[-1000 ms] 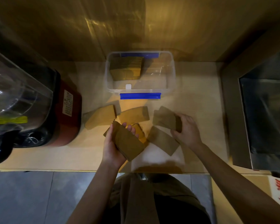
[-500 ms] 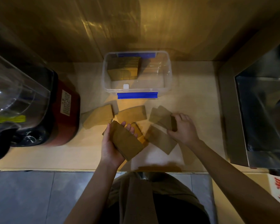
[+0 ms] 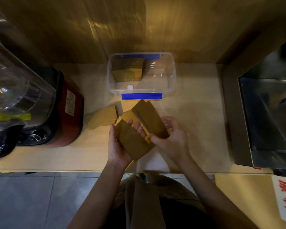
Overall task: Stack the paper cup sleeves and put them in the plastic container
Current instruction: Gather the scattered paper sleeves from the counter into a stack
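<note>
On the table (image 3: pixel 196 113), the plastic container (image 3: pixel 171 76) holds one stack already. Left hand (image 3: pixel 117 146) grips a gathered stack (image 3: pixel 132 141); right hand (image 3: pixel 173 138) pinches two loose sleeves (image 3: pixel 150 118). Light, bendable card, probably best held by the edges.

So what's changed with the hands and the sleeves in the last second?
The right hand picked up sleeves from the counter and brought them left toward the stack in the left hand. The container and leftmost sleeve stayed put.
</note>
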{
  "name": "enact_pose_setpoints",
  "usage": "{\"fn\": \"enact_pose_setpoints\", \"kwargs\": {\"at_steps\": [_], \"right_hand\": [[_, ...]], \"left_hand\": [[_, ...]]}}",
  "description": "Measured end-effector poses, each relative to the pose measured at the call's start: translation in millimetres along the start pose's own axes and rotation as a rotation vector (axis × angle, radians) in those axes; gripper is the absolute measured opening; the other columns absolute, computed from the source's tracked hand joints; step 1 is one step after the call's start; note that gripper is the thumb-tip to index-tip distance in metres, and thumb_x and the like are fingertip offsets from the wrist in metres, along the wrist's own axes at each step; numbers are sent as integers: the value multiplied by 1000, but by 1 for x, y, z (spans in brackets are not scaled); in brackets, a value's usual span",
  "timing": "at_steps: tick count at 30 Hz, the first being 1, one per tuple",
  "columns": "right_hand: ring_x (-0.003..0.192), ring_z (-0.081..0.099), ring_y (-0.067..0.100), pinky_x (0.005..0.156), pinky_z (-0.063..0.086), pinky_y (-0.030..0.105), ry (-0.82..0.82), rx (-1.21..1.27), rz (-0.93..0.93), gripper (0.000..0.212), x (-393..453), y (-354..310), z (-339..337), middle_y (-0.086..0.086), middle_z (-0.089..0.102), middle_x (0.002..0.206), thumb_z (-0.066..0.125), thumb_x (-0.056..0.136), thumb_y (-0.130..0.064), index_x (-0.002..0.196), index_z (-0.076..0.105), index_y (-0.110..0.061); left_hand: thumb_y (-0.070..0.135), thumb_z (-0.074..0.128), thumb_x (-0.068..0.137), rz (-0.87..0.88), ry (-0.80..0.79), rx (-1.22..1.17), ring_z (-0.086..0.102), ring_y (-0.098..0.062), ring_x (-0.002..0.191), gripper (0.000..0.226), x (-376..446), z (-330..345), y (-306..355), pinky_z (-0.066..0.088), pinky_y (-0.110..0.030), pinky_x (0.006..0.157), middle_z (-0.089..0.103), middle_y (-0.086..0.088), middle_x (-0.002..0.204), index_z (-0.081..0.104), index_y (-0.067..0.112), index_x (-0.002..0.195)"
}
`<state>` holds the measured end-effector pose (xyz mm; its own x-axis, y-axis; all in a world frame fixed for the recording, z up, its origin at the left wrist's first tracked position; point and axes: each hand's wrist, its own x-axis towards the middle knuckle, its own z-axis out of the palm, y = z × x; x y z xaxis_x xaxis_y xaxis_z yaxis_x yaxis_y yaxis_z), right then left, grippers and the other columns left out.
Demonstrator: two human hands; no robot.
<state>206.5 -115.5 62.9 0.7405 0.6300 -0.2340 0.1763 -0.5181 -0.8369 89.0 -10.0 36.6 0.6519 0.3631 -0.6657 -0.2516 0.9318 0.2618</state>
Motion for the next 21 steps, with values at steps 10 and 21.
{"fn": "enact_pose_setpoints", "kwargs": {"at_steps": [10,21], "right_hand": [[92,63,20,81,49,38,76,-259,-328,55,-34,-11,39,2,69,103,62,58,-42,105,59,-14],[98,57,21,80,34,31,-64,-413,-327,51,-44,-2,43,1,64,108,53,64,-51,104,60,-20]], "left_hand": [[72,67,42,17,-184,60,66,-17,100,83,-8,-5,-3,45,-38,99,73,-4,101,70,16,103],[42,82,53,35,-229,-10,64,-15,89,59,-5,-16,-7,51,-32,89,67,-1,91,58,19,103]]}}
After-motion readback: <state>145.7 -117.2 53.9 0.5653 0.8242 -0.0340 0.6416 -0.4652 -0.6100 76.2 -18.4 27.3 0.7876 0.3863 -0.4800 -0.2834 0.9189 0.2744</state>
